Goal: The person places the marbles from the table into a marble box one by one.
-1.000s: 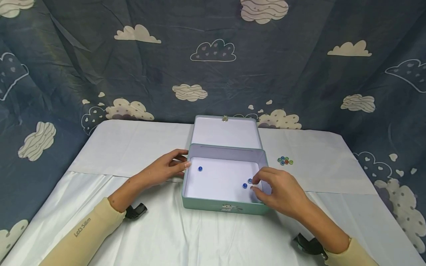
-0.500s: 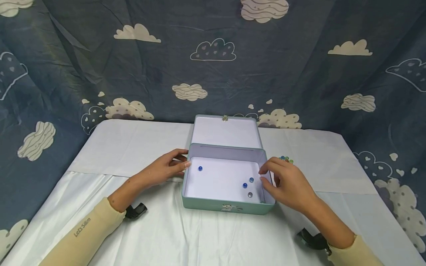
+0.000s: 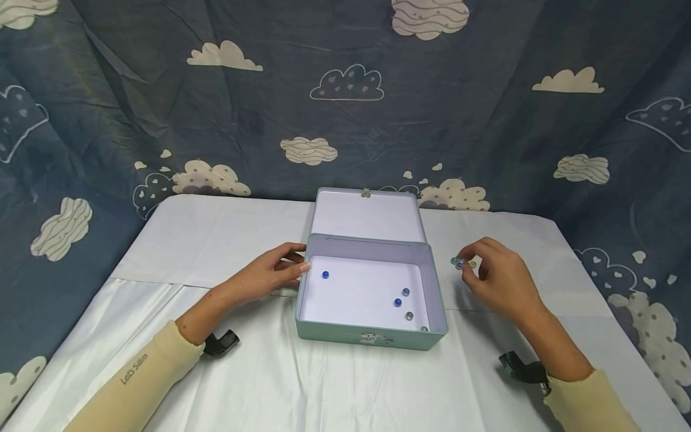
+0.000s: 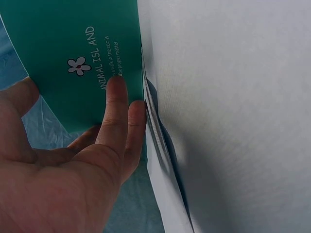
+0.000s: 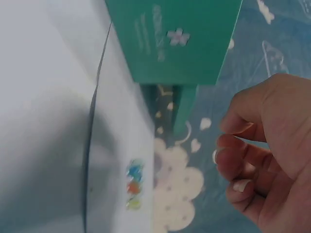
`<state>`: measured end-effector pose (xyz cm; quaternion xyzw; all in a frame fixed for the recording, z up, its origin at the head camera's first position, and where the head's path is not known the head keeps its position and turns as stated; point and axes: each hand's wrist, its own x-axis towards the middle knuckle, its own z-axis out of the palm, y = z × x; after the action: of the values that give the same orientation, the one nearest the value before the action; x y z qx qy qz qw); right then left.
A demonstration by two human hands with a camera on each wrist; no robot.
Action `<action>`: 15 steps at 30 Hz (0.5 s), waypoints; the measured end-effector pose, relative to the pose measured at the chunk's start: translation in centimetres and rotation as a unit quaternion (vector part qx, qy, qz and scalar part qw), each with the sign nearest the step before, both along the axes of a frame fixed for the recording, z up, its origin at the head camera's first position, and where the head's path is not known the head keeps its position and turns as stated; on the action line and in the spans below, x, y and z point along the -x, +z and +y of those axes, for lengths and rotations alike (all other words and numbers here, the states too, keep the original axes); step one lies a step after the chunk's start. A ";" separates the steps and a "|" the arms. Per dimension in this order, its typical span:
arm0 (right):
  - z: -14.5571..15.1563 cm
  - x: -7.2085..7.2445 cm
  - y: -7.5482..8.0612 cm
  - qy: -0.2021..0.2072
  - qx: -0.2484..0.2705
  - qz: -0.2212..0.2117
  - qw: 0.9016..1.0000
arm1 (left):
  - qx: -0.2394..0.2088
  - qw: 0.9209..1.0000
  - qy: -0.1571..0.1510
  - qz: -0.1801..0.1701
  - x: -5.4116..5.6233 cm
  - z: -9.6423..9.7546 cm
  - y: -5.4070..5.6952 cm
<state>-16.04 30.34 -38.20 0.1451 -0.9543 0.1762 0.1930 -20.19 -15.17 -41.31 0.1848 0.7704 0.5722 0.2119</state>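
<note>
A green tin box (image 3: pixel 372 336) with its lid (image 3: pixel 367 213) raised stands on the white cloth. My left hand (image 3: pixel 267 271) holds the box at its left side, thumb at the rim and fingers against the outer wall, as the left wrist view shows. Inside lie several glass marbles: a blue marble (image 3: pixel 326 275) at left, another blue marble (image 3: pixel 397 302) and a clear marble (image 3: pixel 409 315) toward the right. My right hand (image 3: pixel 499 279) is over a cluster of coloured marbles (image 5: pixel 134 184) right of the box, fingers bent, with no marble visible between the fingertips.
The white cloth (image 3: pixel 205 240) covers the table. A dark curtain (image 3: pixel 459 120) with cloud prints hangs behind it and at both sides. A black wrist camera (image 3: pixel 221 344) sits at the left wrist, another wrist camera (image 3: pixel 523 369) at the right.
My right hand has left the box's right end and moved right to the marble cluster. Clear marbles now show in the box's front right part. The left hand stays put.
</note>
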 end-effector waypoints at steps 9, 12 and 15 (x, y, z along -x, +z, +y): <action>3.0 1.7 -2.1 -0.069 -0.022 -0.047 0.996 | 0.001 1.000 -0.002 0.004 0.0 0.1 0.0; 3.6 2.0 -2.7 -0.076 -0.020 -0.060 0.995 | 0.006 1.000 -0.002 0.003 -0.1 0.0 0.2; 4.0 2.3 -3.2 -0.080 -0.016 -0.076 0.994 | 0.006 1.000 -0.002 0.003 -0.1 0.0 0.2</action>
<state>-18.36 34.30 -41.43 0.0577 -0.9775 0.1551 0.1307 -20.11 -15.12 -41.11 0.1867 0.7741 0.5664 0.2122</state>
